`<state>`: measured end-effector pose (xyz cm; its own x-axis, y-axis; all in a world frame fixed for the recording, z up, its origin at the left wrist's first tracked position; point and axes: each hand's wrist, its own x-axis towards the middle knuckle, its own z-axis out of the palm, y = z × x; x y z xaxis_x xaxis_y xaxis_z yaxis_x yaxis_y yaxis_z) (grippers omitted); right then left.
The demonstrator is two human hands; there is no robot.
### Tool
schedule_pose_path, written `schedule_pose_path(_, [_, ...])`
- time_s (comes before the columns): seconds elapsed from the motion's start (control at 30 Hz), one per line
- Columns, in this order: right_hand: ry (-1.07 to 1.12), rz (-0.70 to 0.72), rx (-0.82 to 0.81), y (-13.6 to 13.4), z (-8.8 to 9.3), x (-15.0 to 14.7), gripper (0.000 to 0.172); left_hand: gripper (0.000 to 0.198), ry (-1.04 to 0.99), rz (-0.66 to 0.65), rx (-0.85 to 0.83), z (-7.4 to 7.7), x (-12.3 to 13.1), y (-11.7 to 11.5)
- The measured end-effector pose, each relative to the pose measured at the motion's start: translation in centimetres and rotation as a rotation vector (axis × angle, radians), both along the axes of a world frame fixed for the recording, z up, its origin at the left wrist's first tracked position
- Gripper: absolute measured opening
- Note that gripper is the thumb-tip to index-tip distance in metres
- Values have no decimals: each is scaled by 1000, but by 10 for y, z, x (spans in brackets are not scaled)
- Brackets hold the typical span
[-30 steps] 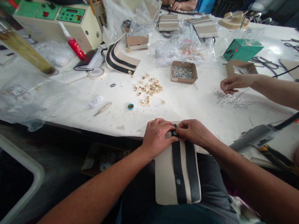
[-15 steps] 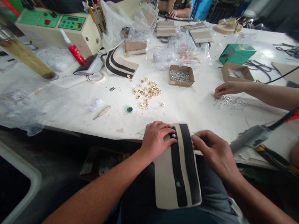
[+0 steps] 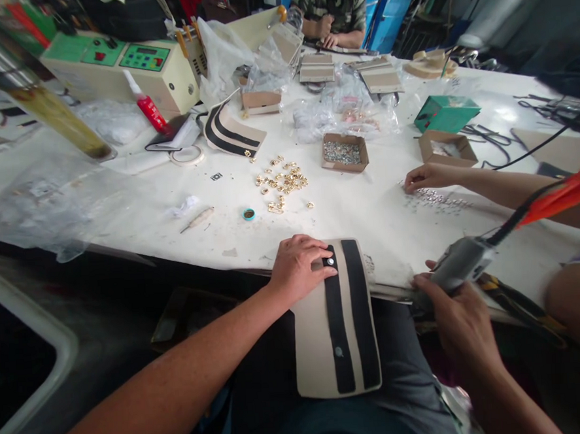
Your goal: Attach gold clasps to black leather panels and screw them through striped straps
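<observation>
A beige panel [image 3: 314, 353] with two black stripes lies across my lap and the table's edge. My left hand [image 3: 300, 265] presses on its upper part, fingers around a small silver stud [image 3: 331, 261] on the inner stripe. A second round mark [image 3: 339, 351] shows lower on that stripe. To the right, my right hand [image 3: 455, 305] is wrapped round a grey electric tool [image 3: 462, 263] with a black cable and orange wrapping. Gold fittings [image 3: 290, 179] lie scattered beyond the panel, near a small teal cap [image 3: 248, 213].
At the right, another person's hand [image 3: 430, 177] touches small silver pieces [image 3: 441, 200]. Pliers [image 3: 516, 301] lie at the table's edge. Further back are a carton of metal bits [image 3: 344, 153], a green box [image 3: 445, 113], a red bottle [image 3: 150, 111] and a control machine [image 3: 128, 63].
My right hand has left the panel's right edge, moved right and taken hold of the grey tool. My left hand stays on the panel. The view has shifted slightly.
</observation>
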<state>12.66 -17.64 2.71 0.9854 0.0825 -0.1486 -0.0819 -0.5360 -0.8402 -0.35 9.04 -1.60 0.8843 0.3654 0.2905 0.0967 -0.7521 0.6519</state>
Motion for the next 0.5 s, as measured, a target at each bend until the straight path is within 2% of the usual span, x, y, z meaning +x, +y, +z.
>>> schedule_pose_path(0.13, [63,117,414,31,31,-11,51,31,8,-16,-3,1,0,1])
schedule_pose_path(0.23, [43,250,741,79,53,-17,34,31,19,-5,-9,2,0,1])
schedule_pose_path(0.3, [40,354,912,113,59,-19,30,31,26,-9,-15,2,0,2])
schedule_pose_path(0.4, [17,475,979,147,52,-19,29,32,20,-27,-20,2,0,3])
schedule_pose_path(0.5, [-25,552,931,157,36,-17,25,32,13,-34,-28,1,-1,4])
